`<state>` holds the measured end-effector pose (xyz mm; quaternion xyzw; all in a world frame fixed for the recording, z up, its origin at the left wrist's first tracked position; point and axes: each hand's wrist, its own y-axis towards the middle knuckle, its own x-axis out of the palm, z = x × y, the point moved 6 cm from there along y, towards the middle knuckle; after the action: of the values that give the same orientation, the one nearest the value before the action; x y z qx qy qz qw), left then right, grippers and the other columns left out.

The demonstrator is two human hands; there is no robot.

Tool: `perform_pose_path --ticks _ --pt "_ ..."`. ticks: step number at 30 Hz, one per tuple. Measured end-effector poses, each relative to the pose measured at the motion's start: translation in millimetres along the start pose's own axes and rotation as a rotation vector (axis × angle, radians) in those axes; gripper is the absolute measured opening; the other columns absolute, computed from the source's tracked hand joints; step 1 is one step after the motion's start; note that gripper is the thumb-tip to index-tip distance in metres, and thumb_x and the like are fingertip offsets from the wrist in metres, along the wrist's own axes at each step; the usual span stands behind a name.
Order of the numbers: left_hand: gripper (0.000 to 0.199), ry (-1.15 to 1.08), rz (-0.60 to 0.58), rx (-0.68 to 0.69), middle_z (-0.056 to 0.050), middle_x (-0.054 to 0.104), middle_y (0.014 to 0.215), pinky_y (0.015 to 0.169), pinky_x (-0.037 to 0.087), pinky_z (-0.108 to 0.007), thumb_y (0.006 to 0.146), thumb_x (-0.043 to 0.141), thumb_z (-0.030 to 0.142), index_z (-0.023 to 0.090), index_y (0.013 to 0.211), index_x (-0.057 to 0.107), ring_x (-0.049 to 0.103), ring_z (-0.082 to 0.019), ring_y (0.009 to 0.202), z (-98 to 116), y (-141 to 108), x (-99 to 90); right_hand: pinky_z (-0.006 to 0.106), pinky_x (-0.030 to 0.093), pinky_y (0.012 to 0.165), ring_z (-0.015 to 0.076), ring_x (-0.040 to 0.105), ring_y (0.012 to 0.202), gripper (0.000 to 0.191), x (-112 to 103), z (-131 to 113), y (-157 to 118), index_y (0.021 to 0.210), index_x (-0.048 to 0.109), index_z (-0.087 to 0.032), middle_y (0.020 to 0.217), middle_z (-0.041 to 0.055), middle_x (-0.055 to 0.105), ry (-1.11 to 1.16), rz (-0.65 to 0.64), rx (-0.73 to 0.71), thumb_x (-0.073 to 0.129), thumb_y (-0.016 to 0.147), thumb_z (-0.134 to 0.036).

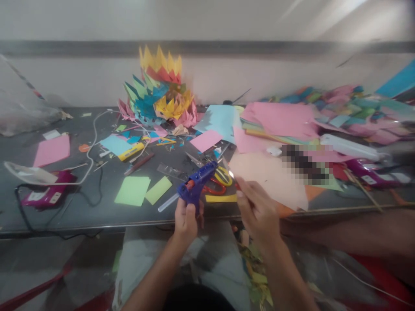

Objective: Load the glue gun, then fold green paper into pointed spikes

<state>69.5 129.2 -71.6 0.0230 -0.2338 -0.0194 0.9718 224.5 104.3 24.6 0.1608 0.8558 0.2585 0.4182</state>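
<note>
My left hand is wrapped round the grip of a blue glue gun, held over the table's front edge with its nozzle up and to the right. A clear glue stick pokes out of the gun's back. My right hand is closed on a small thin thing with a shiny tip and a bit of red, whose kind I cannot make out. Its tip points towards the nozzle, apart from it. Behind the gun lie scissors with yellow handles and red handles, partly hidden. A yellow paper strip lies between my hands.
Folded paper crowns are stacked at the back. Pink sheets and a paper pile lie right. Purple devices with cords stand left and right. A yellow cutter lies mid-left. Another person's arm reaches in at right.
</note>
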Motion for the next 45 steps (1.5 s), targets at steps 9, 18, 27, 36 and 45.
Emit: perform_pose_path --ticks 9,18,27,36,45 --pt "0.045 -0.135 0.007 -0.044 0.007 0.049 0.051 0.022 0.029 -0.012 0.077 0.051 0.062 0.017 0.072 0.046 0.037 -0.003 0.025 6.3 6.2 3.2 0.025 0.049 0.061 0.014 0.06 0.073 0.04 19.4 -4.5 -10.4 0.123 0.056 -0.023 0.09 0.0057 0.061 0.111 -0.056 -0.096 0.045 0.085 -0.018" --pt "0.055 -0.263 0.081 -0.26 0.008 0.038 0.04 0.019 0.022 -0.013 0.071 0.051 0.07 0.015 0.063 0.047 0.03 -0.004 0.02 -4.5 -3.0 7.1 0.025 0.049 0.064 0.014 0.06 0.077 0.041 32.7 -4.7 -7.8 0.125 0.054 -0.023 0.092 0.0062 0.059 0.113 -0.025 -0.144 0.045 0.085 -0.015" --pt "0.048 -0.284 0.11 -0.199 0.008 0.044 0.047 0.02 0.025 -0.012 0.074 0.053 0.063 0.016 0.072 0.049 0.031 -0.002 0.022 -2.9 -4.1 7.1 0.026 0.049 0.062 0.0153 0.058 0.075 0.04 32.3 3.2 -4.3 0.125 0.054 -0.023 0.089 0.0066 0.06 -0.05 0.037 -0.068 0.044 0.086 -0.02" --pt "0.048 -0.304 0.14 -0.183 0.008 0.044 0.049 0.019 0.029 -0.013 0.072 0.056 0.064 0.016 0.073 0.049 0.031 -0.003 0.025 0.1 -5.0 8.9 0.028 0.049 0.068 0.0169 0.059 0.084 0.046 20.9 -2.1 -13.1 0.128 0.051 -0.025 0.097 0.0075 0.061 0.146 0.081 -0.123 0.046 0.084 -0.013" --pt "0.046 -0.224 0.129 -0.146 0.008 0.045 0.05 0.021 0.03 -0.013 0.076 0.051 0.063 0.017 0.075 0.047 0.034 -0.003 0.025 3.5 -7.6 8.7 0.02 0.047 0.056 0.011 0.059 0.068 0.043 34.2 -14.8 -14.0 0.126 0.053 -0.023 0.089 0.0047 0.06 0.057 -0.061 -0.206 0.046 0.084 -0.014"
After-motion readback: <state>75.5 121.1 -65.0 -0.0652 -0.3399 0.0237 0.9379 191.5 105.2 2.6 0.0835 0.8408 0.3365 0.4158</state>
